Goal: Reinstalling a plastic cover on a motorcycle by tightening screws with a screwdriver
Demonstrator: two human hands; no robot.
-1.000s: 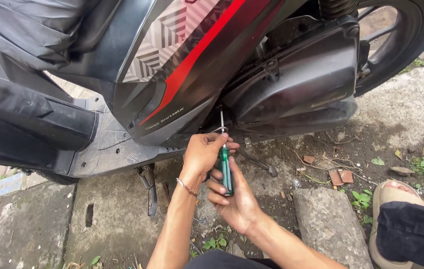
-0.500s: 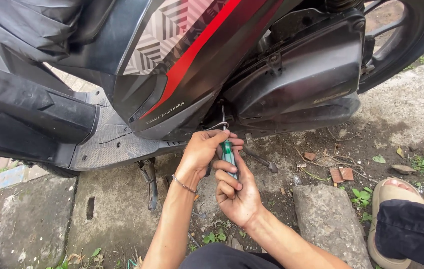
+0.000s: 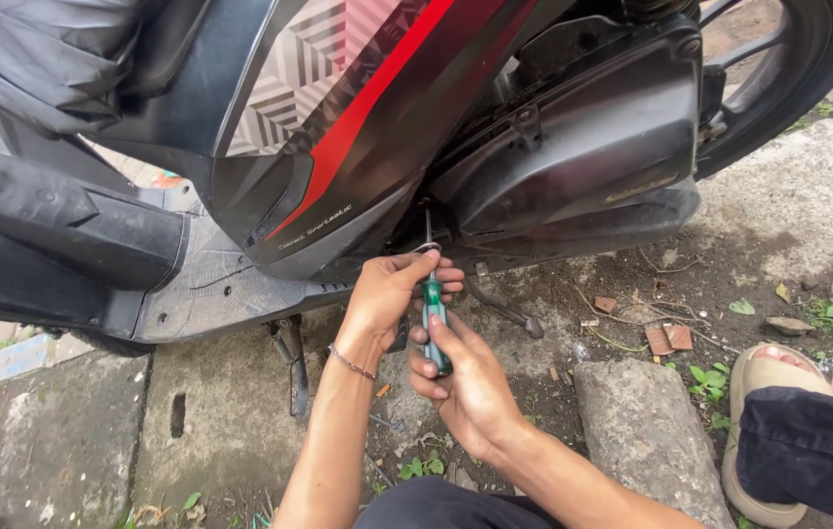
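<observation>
Green translucent plastic handle of a slim metal-shafted screwdriver (image 3: pixel 433 318) is sitting in the right hand (image 3: pixel 470 382), fingers wrapping round the lower part of the handle, thumb lying along it, so that hand is closing firmly on the tool. Shaft is pointing straight up, tip going into the shadowed gap under the black and red scooter side panel (image 3: pixel 357 147), just left of the dark grey engine and transmission cover (image 3: pixel 583 147); exact contact point is too dark to tell. Left hand (image 3: pixel 392 294) is sitting above and just left of the right one, fingers curling in around the upper shaft where a small bright metal ring or clip is showing; it is pinching or steadying there, cannot tell which. Left wrist is wearing a thin beaded bracelet (image 3: pixel 350 362). Both hands are touching each other at the handle. Scooter is standing over rough concrete and dirt ground (image 3: pixel 240 411); black centre-stand leg (image 3: pixel 294 362) is hanging down left of the left forearm, and a black side lever or stand arm (image 3: pixel 504 309) is angling down just right of the hands. Grey flat stone block (image 3: pixel 642 421) is lying near the right forearm. Further right, a beige rubber sandal (image 3: pixel 764 392) with a dark trouser leg over it is resting on the ground, well apart from the tool. Rear wheel (image 3: pixel 798 59) is showing top right.
</observation>
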